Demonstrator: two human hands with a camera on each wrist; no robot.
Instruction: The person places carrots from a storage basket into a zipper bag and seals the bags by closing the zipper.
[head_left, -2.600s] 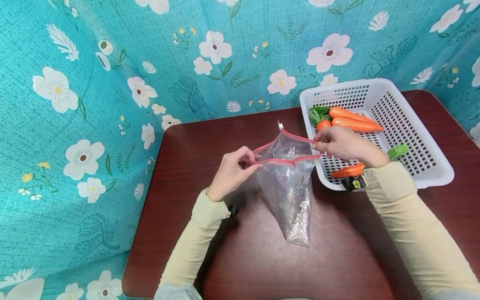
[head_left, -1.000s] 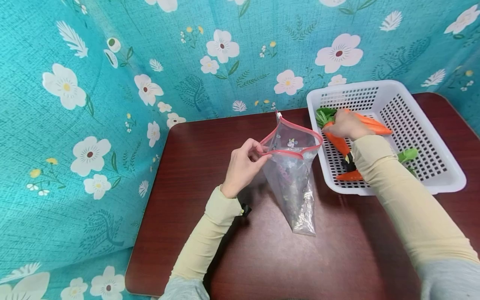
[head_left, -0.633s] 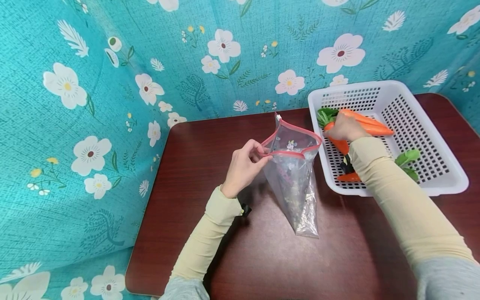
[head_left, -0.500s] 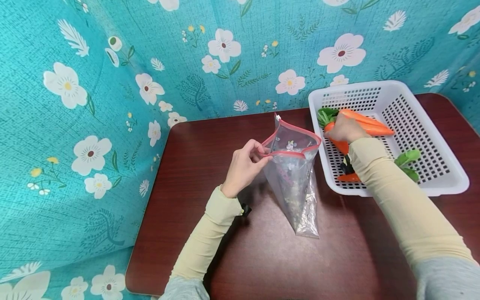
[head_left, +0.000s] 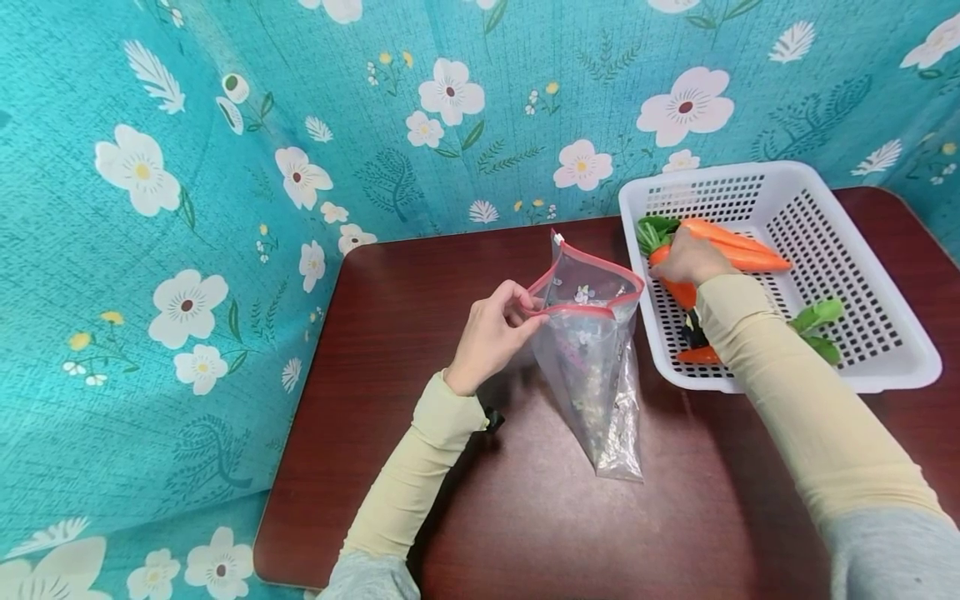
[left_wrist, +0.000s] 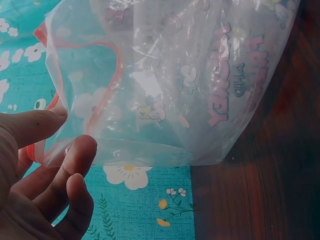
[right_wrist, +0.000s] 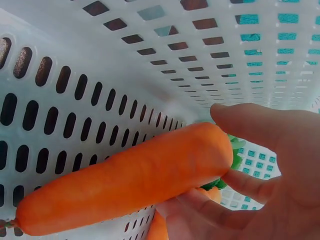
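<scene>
A clear zip bag [head_left: 588, 358] with a pink-red rim stands with its mouth spread and its lower end on the table. My left hand [head_left: 487, 335] pinches the rim at its left side, thumb on one face; printed lettering shows on the plastic [left_wrist: 200, 100] in the left wrist view. At the basket's left side, my right hand [head_left: 692, 257] holds an orange carrot [right_wrist: 125, 182] by its thick leafy end, thumb on one side and fingers beneath. The hand hides part of that carrot in the head view.
The white slotted basket [head_left: 885, 382] stands at the right of the dark red-brown table [head_left: 405, 308]. In it lie more carrots [head_left: 750, 257], one low at the front [head_left: 697, 356], and green leaves [head_left: 817, 315] partly behind the right sleeve. A flowered teal cloth [head_left: 450, 167] hangs behind.
My right hand has left the bag's right rim and reached into the basket, taking hold of a carrot. The left hand keeps the rim; in the last half second little has moved.
</scene>
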